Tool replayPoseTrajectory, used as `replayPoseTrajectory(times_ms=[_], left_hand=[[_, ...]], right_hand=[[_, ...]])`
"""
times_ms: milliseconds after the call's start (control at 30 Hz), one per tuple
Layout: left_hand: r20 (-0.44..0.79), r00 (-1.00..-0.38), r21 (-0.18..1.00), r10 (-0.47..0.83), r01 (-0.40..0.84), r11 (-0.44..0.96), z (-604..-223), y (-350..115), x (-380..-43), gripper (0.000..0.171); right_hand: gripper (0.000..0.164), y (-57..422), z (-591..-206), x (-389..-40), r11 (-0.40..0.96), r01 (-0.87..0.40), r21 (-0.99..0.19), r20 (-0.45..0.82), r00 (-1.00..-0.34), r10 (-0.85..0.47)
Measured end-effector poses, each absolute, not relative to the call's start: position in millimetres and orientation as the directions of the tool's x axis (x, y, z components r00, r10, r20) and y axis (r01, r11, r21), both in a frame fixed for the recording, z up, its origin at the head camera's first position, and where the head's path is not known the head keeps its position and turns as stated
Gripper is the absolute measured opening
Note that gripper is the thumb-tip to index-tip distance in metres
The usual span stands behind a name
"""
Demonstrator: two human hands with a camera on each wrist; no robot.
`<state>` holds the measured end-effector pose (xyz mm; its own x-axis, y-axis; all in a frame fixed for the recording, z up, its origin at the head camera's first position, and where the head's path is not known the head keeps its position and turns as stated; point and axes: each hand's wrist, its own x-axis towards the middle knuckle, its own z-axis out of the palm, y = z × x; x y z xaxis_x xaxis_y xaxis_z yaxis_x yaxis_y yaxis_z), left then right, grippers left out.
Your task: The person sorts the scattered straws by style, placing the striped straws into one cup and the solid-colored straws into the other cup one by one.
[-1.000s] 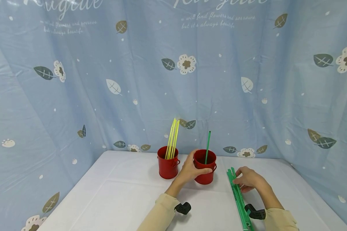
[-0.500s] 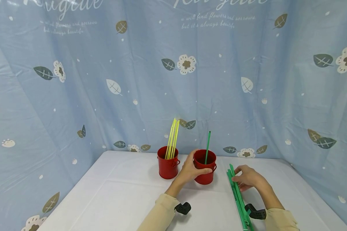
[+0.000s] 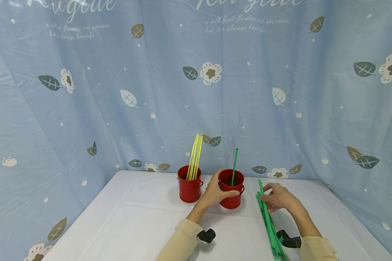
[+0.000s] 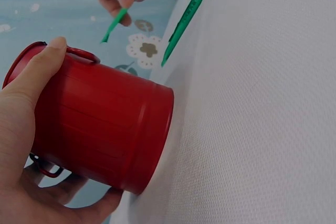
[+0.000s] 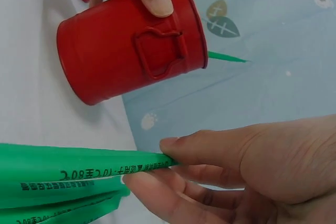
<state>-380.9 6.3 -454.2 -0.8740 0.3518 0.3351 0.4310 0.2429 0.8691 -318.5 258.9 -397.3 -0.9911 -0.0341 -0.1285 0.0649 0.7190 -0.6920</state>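
Note:
My left hand [image 3: 213, 193] grips the right-hand red bucket [image 3: 231, 203], with the thumb and fingers spread round its upper side. One green straw [image 3: 235, 163] stands leaning inside that bucket. At the right, my right hand [image 3: 279, 198] pinches a long green straw [image 5: 105, 162] between thumb and fingers, near its far end. Printed lettering runs along this flat-looking green straw. Its far end is raised off the table, as the left wrist view shows. Beneath it lie several more green straws [image 5: 68, 208] in a loose bundle.
Left of the held bucket stands a second red bucket [image 3: 189, 192] with several yellow straws [image 3: 194, 157] leaning in it. Both buckets have side handles. A white cloth covers the table [image 3: 134, 217], and a blue patterned curtain [image 3: 170, 90] hangs behind and at the sides.
My right hand has moved slightly away from me and up, and the pinched green straw has slid forward out of the bundle, its far end rising. The left hand and bucket stay put.

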Motion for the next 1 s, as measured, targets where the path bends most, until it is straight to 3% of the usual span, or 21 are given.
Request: replayPoseTrajectory(times_ms=[467,1000], left_hand=[[0.347,-0.870,0.866,0.349,0.441,0.237,-451.4,4.6,-381.2,0.093],[0.335,-0.877,0.864,0.344,0.432,0.259,-456.2,6.6,-383.9,0.095]], right_hand=[[0.052,257.3,-388.8,-321.2,0.663,-0.086,-0.744,0.082,-0.996,-0.037],[0.051,247.2,-384.2,-324.8,0.628,-0.284,-0.725,0.366,-0.930,0.002]])
